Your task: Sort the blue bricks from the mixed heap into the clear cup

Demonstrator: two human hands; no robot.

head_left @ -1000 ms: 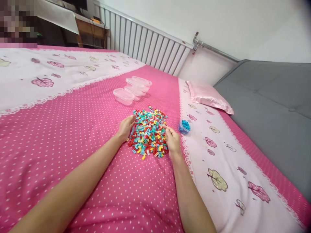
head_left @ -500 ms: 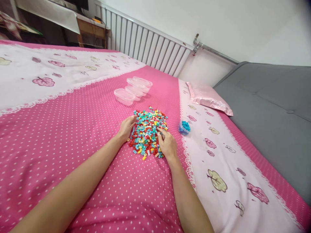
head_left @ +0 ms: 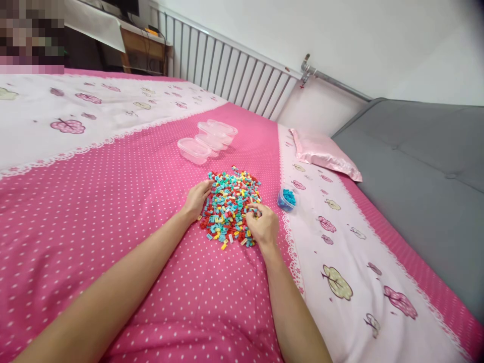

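Observation:
A heap of small toy building bricks (head_left: 229,204) in turquoise, red, yellow and white lies on the pink polka-dot sheet. My left hand (head_left: 197,199) rests along the heap's left edge, fingers extended and touching the outer bricks. At the right edge, my right hand (head_left: 263,222) is curled, its thumb and index finger bent toward each other over the bricks. The other fingers fold into the palm, and whatever they hold is hidden. Just right of that hand stands a small clear tub (head_left: 282,201) containing blue bricks (head_left: 289,195).
Several clear plastic tubs (head_left: 193,150) stand close together beyond the heap. A pink pillow (head_left: 325,154) lies near the grey padded headboard (head_left: 423,161). Metal bed rails (head_left: 223,60) run along the wall, and a desk (head_left: 141,48) stands at back left.
My right hand has drawn slightly back to the right, with its fingers more curled. My left hand stays in place. A blurred patch now covers the top left corner.

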